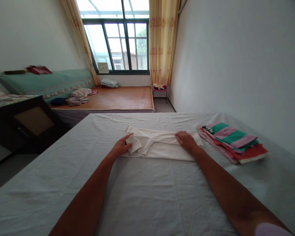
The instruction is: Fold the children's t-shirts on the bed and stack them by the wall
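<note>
Bed (142, 196), grey sheet; window (123, 36) beyond. Left hand (121, 146) pinching white cloth (159, 146); right hand (186, 140) flat on it.

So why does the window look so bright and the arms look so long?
In the head view, daylight washes out the window, leaving the room dimmer; the wide lens stretches both forearms toward the corners, so the left hand and right hand on the white cloth look small and far.

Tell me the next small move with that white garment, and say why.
Probably fold the loose left end inward. The left hand pinches a bunched flap of the white garment, while the right hand presses the other end flat on the grey sheet. The left side looks rumpled and unfolded; a folded striped stack lies to the right.
</note>
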Demonstrator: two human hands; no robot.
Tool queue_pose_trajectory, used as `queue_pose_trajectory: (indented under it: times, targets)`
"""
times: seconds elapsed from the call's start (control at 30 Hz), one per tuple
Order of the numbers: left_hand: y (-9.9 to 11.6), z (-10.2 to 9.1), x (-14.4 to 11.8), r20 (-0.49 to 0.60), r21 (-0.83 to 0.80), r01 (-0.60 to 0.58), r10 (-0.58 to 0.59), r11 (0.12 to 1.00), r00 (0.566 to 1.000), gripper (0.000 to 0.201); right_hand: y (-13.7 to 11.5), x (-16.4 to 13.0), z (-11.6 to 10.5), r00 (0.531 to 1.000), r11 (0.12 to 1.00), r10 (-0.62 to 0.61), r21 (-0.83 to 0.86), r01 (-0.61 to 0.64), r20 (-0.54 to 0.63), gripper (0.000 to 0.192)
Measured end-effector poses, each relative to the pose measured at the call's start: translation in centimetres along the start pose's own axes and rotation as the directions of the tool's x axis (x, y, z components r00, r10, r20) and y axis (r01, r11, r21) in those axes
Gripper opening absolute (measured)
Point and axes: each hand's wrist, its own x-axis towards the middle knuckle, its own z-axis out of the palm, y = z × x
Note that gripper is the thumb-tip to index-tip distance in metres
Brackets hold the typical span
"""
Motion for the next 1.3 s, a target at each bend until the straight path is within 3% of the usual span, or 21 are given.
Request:
queue_pose_trajectory:
  times: [0.1, 0.17, 0.27, 0.43, 0.5, 0.6, 0.67, 0.73, 0.87, 0.97, 1.1, 1.2, 1.3]
  targets:
    - [0.8, -0.8, -0.5, 0.078, -0.195, 0.064, -0.05, 0.979, 0.996, 0.066, -0.9, -0.2, 0.2, 0.996, 1.0, 0.004, 0.024, -0.006, 0.086, 0.024]
    - [1.0, -1.8, -0.9, 0.087, -0.242, 0.146, -0.128, 0.959, 0.988, 0.062, -0.7, -0.4, 0.0, 0.994, 0.999, 0.026, 0.034, -0.029, 0.105, 0.024]
    - [1.1, -3.4, -1.5, 0.15, -0.191, 0.237, -0.211, 0.953, 0.966, 0.053, -1.1, -0.4, -0.4, 0.994, 1.0, 0.006, 0.026, -0.009, 0.105, 0.025]
    - [0.8, -4.4, -2.2, 0.407, -0.136, 0.332, -0.253, 0.933, 0.878, 0.052, -4.2, -0.1, -0.4, 0.98, 0.989, -0.135, 0.083, 0.124, 0.146, 0.026]
    - [0.8, -3.6, -1.9, 0.37, -0.168, 0.3, -0.222, 0.939, 0.902, 0.046, -5.1, 0.0, -0.4, 0.974, 0.984, -0.162, 0.098, 0.147, 0.161, 0.027]
    - [1.1, -1.2, -0.7, 0.221, -0.372, 0.135, -0.054, 0.918, 0.974, 0.057, -5.4, -0.1, -0.4, 0.975, 0.984, -0.157, 0.107, 0.141, 0.16, 0.027]
    - [1.3, 0.4, 0.1, 0.149, -0.491, 0.002, 0.082, 0.871, 0.985, 0.068, -5.3, -0.2, -0.4, 0.976, 0.985, -0.151, 0.107, 0.135, 0.155, 0.027]
    - [1.1, 1.6, 0.7, 0.093, -0.532, -0.074, 0.145, 0.844, 0.985, 0.072, -5.1, -0.3, -0.6, 0.977, 0.986, -0.146, 0.103, 0.131, 0.156, 0.027]
    - [-0.6, 1.7, 1.3, -0.118, -0.316, -0.108, 0.073, 0.943, 0.99, 0.07, -5.4, -0.5, -0.9, 0.979, 0.984, -0.141, 0.133, 0.121, 0.15, 0.028]
    - [-2.3, 0.9, 1.8, -0.268, 0.037, -0.19, 0.193, 0.981, 0.944, 0.05, -7.2, -0.4, -1.3, 0.986, 0.953, -0.15, 0.275, 0.126, 0.069, 0.026]
    - [-3.3, 0.9, 2.6, -0.203, 0.442, -0.251, 0.369, 0.861, 0.907, 0.038, -11.8, 0.0, -1.1, 0.973, 0.858, -0.23, 0.474, 0.198, 0.009, 0.027]
    - [-3.5, 1.5, 2.7, -0.13, 0.589, -0.199, 0.335, 0.783, 0.933, 0.037, -14.8, 0.3, -0.1, 0.948, 0.848, -0.309, 0.472, 0.24, 0.072, 0.037]
    - [-3.8, 1.8, 2.6, -0.105, 0.656, -0.146, 0.281, 0.741, 0.954, 0.036, -15.7, 0.4, 1.0, 0.934, 0.843, -0.344, 0.471, 0.259, 0.101, 0.05]
